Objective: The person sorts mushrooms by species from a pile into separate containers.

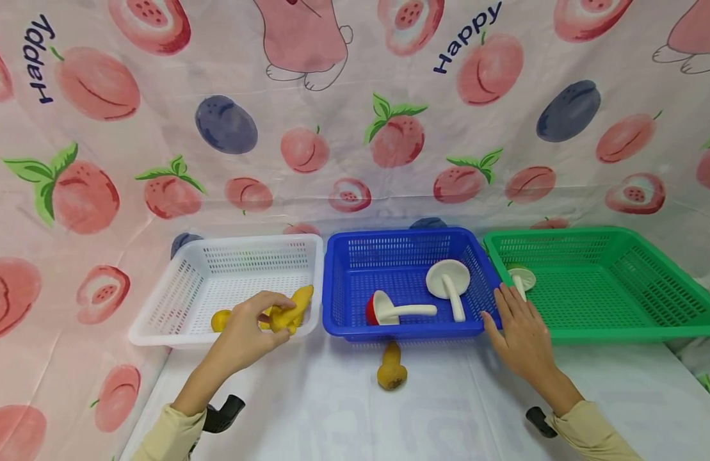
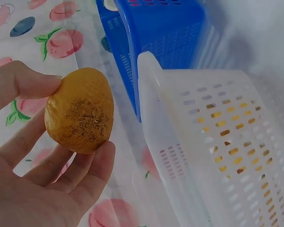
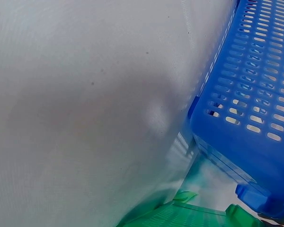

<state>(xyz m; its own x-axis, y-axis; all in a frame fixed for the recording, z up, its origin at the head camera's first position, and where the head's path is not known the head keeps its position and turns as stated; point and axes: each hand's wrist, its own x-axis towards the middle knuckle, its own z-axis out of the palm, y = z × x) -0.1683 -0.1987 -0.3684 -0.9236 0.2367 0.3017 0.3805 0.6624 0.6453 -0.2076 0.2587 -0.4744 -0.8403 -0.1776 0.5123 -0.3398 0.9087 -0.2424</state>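
My left hand holds a yellow-orange butternut squash between thumb and fingers, over the front right corner of the white basket. Its rounded end, with a dark speckled patch, faces the left wrist camera. Below it, partly hidden by the hand, yellow pieces lie in the white basket. My right hand has its fingers extended over the adjoining rims of the blue basket and the green basket. A white-stemmed mushroom lies just beyond its fingertips. The right wrist view does not show the hand.
Another butternut squash lies on the white tablecloth before the blue basket. Inside that basket are a red-capped mushroom and a white one. A fruit-print cloth hangs behind the three side-by-side baskets.
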